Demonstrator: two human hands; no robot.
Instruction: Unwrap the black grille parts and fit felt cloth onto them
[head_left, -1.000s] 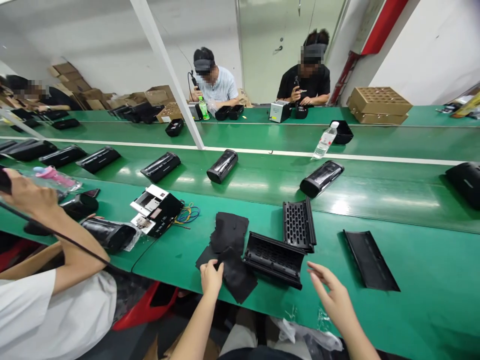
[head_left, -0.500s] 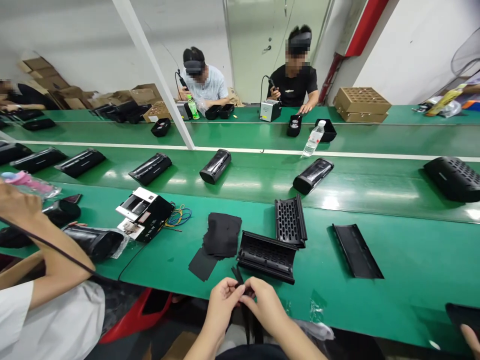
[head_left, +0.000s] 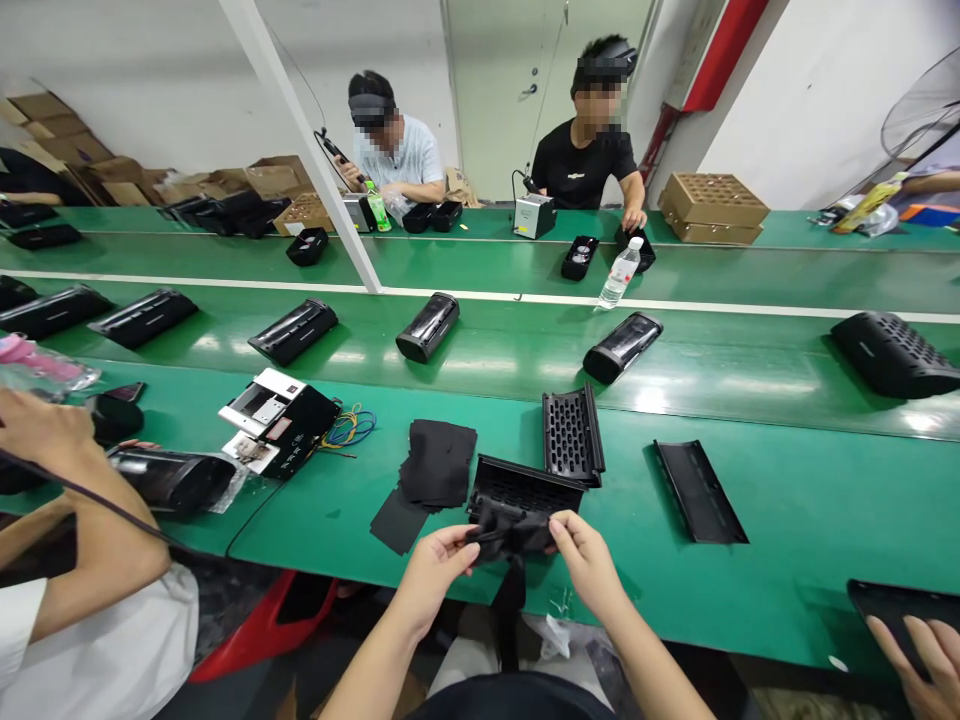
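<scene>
Several thin black strips (head_left: 510, 532), bunched and blurred, stretch between my two hands, with one length hanging down below. My left hand (head_left: 439, 562) pinches their left end; my right hand (head_left: 585, 558) pinches the right end. Just behind them, partly covered, lies a black slotted plastic housing (head_left: 525, 482). A second slotted housing (head_left: 571, 432) rests against it at the back. To the left is a stack of black sheets (head_left: 441, 462), with one loose sheet (head_left: 397, 518) at its lower edge.
A plain black panel (head_left: 701, 492) lies right, and a co-worker's hand (head_left: 911, 650) holds another panel. At left stands a white-and-black machine (head_left: 277, 422) with cables, beside a co-worker's arm (head_left: 97, 510). Black speaker-like units (head_left: 622, 347) line the belt behind.
My hands have moved apart and slightly up, spreading the black strips between them. At right, a co-worker's hand with a black panel has come further into view.
</scene>
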